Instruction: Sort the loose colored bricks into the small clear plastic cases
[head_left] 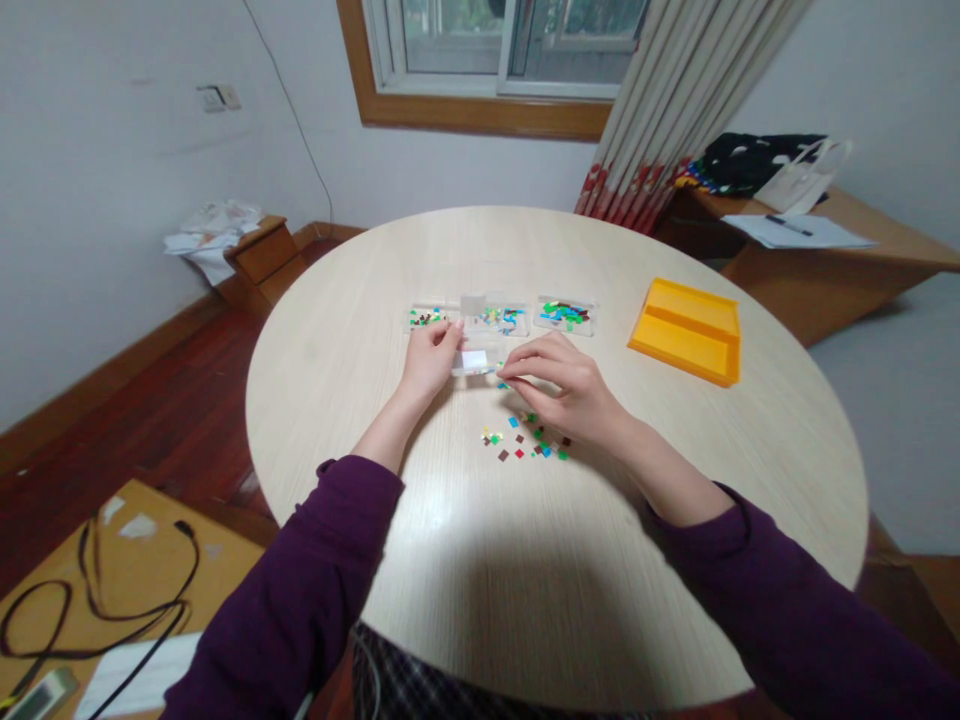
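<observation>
My left hand [431,357] is closed on the left end of a small clear plastic box [474,360], held a little over the table. At the box's right end my right hand [562,380] has its fingertips pinched together; what they hold, if anything, is too small to make out. Loose coloured square pieces [519,454] in red, brown, green, blue and yellow lie scattered below my right hand. Behind the hands stand clear boxes of such pieces: a left box [427,318], a middle box [495,318] and a right box [566,316].
A yellow two-part tray [684,330] sits on the right of the round wooden table [390,240]. A brown side table [885,225] with paper, a pen and a bag is at the far right. Black cables [97,590] lie on a low surface at lower left.
</observation>
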